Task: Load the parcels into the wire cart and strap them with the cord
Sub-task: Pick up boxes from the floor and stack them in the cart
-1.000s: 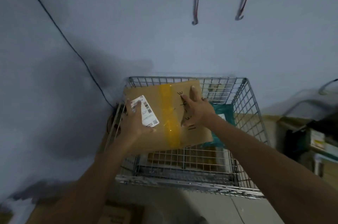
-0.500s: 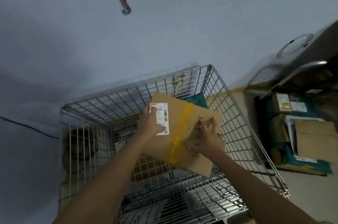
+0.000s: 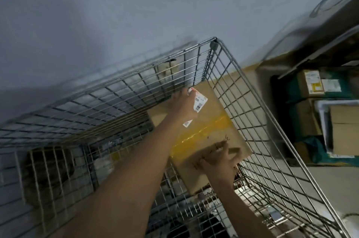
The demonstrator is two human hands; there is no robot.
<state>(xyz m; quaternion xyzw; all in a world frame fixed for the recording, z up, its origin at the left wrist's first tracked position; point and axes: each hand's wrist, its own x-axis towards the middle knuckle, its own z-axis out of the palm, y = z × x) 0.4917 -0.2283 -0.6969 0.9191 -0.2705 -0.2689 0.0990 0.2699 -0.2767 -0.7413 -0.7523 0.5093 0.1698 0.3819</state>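
Note:
A flat brown cardboard parcel (image 3: 209,127) with a yellow tape band and a white barcode label lies inside the wire cart (image 3: 136,82), against its right mesh wall. My left hand (image 3: 183,104) rests on the parcel's far end, over the label. My right hand (image 3: 219,160) presses on its near end with fingers spread. Part of another brown parcel (image 3: 157,118) shows under it to the left. The cord is not in view.
More parcels, brown boxes (image 3: 310,82) and a green mailer (image 3: 314,148), are stacked on the floor right of the cart. A grey wall (image 3: 116,14) stands behind the cart. A dark object (image 3: 50,167) sits outside the cart's left wall.
The parcel has gone deeper into the cart toward its right wall, both hands following it. The view has swung left and tilted; the hanging hooks are out of frame.

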